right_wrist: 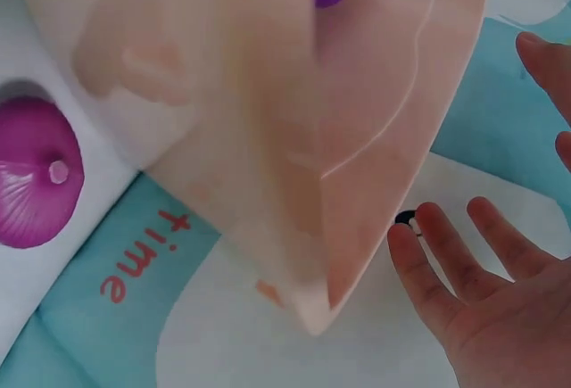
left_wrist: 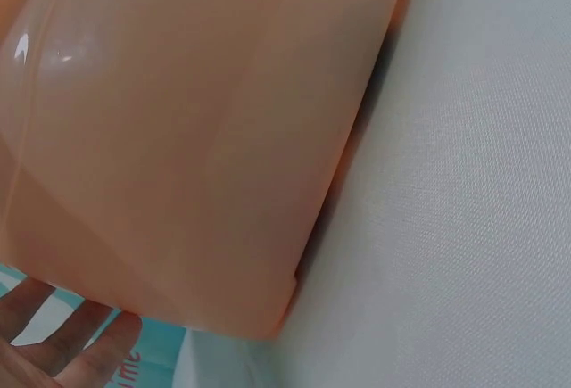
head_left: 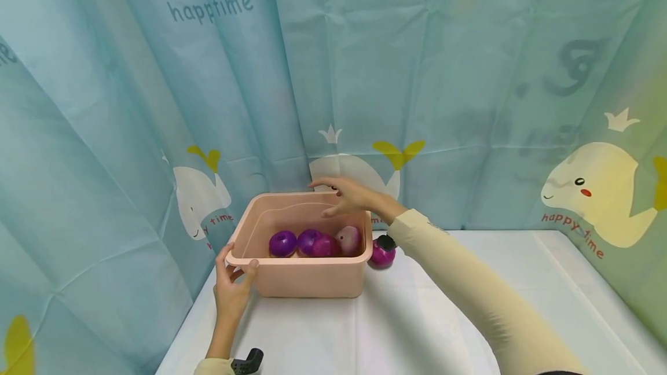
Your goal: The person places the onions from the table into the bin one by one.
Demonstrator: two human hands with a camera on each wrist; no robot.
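A pink plastic bin (head_left: pixel 312 279) stands on the white table, holding several round purple pieces (head_left: pixel 282 243) and a pink-and-white one (head_left: pixel 349 240). My left hand (head_left: pixel 231 291) grips its front left corner, thumb at the front rim and fingers on the left side. In the left wrist view, fingers (left_wrist: pixel 67 343) lie along the bin's edge. Over the back right of the bin is my right hand (head_left: pixel 346 195), fingers spread, holding nothing. In the right wrist view that hand (right_wrist: pixel 517 317) appears beside the rim, and I cannot tell whether it touches.
A shiny magenta round piece (head_left: pixel 382 254) with a dark top sits on the table just right of the bin. Behind and at both sides hangs a blue curtain (head_left: pixel 458 120) printed with whales. The white table (head_left: pixel 427 317) extends to the right and front.
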